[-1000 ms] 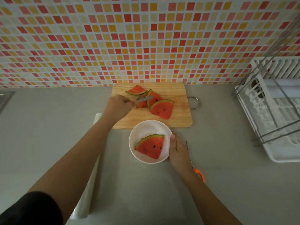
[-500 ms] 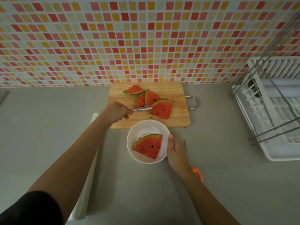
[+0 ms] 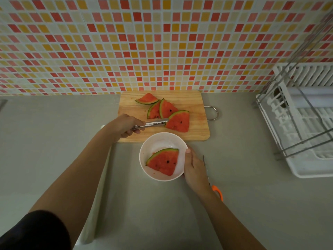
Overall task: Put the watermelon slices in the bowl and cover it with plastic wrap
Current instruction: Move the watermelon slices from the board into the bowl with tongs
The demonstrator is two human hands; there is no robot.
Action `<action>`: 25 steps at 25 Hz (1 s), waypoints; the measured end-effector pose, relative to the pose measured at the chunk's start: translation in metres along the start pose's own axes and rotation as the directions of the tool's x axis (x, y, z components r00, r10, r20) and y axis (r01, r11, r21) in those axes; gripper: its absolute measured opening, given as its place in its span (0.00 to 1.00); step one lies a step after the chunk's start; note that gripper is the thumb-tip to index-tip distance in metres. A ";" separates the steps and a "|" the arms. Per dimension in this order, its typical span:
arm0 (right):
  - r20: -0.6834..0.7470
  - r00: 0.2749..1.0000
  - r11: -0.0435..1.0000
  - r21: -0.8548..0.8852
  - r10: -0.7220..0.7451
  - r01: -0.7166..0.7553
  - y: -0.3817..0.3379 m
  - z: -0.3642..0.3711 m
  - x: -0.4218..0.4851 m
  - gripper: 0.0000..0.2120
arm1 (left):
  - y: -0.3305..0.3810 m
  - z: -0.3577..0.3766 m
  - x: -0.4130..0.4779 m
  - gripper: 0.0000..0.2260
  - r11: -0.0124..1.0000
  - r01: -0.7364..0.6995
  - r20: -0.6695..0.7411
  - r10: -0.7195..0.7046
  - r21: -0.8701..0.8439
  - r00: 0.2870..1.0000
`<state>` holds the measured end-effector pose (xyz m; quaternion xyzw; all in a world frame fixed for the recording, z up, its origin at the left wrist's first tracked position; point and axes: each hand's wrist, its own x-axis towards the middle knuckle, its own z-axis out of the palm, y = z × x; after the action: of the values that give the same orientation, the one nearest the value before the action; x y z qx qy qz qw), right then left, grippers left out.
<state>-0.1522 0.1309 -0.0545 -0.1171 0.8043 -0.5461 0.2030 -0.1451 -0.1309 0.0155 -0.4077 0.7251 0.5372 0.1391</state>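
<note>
A white bowl (image 3: 153, 141) stands on the grey counter just in front of a wooden cutting board (image 3: 196, 130). One watermelon slice (image 3: 163, 162) lies inside the bowl. My right hand (image 3: 195, 170) grips the bowl's right rim, thumb on the edge. My left hand (image 3: 126, 126) holds metal tongs (image 3: 153, 124) whose toothed tips close on the left edge of the nearest slice (image 3: 179, 121) on the board. Behind it on the board lie two overlapping slices (image 3: 162, 110) and one more slice (image 3: 147, 98) at the back.
A roll of plastic wrap (image 3: 97, 195) lies along the counter under my left forearm. Orange-handled scissors (image 3: 215, 188) lie right of the bowl, partly under my right wrist. A white dish rack (image 3: 306, 127) fills the right side. The tiled wall rises behind the board.
My left hand has drawn the tongs from the overlapping back slices toward me, and their tips now close on the nearest slice. The right hand has stayed on the bowl.
</note>
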 end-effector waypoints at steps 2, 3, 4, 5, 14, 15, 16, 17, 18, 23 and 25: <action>0.001 1.000 1.000 -0.002 0.002 -0.002 0.001 0.000 0.000 0.17 | -0.001 -0.003 0.002 0.10 1.000 0.001 0.026 -0.002 0.029 1.000; -0.002 1.000 1.000 -0.003 0.003 -0.003 0.001 0.000 0.000 0.17 | -0.001 -0.003 0.003 0.10 0.999 0.001 0.042 -0.003 0.044 0.999; -0.004 1.000 1.000 -0.002 0.003 -0.003 0.001 0.000 0.000 0.17 | -0.001 -0.003 0.004 0.10 0.999 -0.002 0.056 -0.001 0.051 0.998; -0.004 1.000 1.000 -0.002 0.003 -0.003 0.001 0.000 0.000 0.17 | -0.002 -0.002 0.005 0.10 0.999 -0.007 0.067 0.003 0.053 0.998; -0.010 1.000 1.000 0.009 0.008 -0.008 0.000 0.001 0.001 0.17 | 0.005 0.000 0.005 0.08 0.997 -0.077 0.071 0.075 0.019 0.995; -0.008 1.000 1.000 0.015 0.008 -0.008 0.000 0.001 0.001 0.17 | 0.007 -0.001 0.005 0.08 0.996 -0.086 0.055 0.085 0.022 0.995; -0.006 1.000 1.000 0.018 0.010 -0.010 0.000 0.001 0.001 0.16 | 0.008 -0.001 0.004 0.08 0.996 -0.092 0.041 0.091 0.020 0.995; -0.004 1.000 1.000 0.020 0.012 -0.012 0.000 0.001 0.001 0.15 | 0.009 -0.001 0.004 0.08 0.996 -0.093 0.031 0.092 0.016 0.995; -0.003 1.000 1.000 0.021 0.011 -0.011 -0.001 0.001 0.001 0.15 | 0.010 0.000 0.004 0.09 0.996 -0.089 0.023 0.088 0.011 0.996; -0.023 1.000 1.000 0.002 0.004 -0.004 0.001 0.001 0.001 0.17 | 0.008 0.005 0.010 0.08 0.999 -0.047 0.026 0.048 -0.021 0.999; -0.029 1.000 1.000 -0.002 0.001 -0.001 0.002 0.001 0.001 0.17 | 0.005 0.008 0.012 0.08 0.998 -0.050 0.016 0.051 -0.037 0.999</action>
<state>-0.1526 0.1299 -0.0566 -0.1091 0.8077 -0.5469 0.1915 -0.1582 -0.1288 0.0086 -0.3871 0.7241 0.5572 0.1242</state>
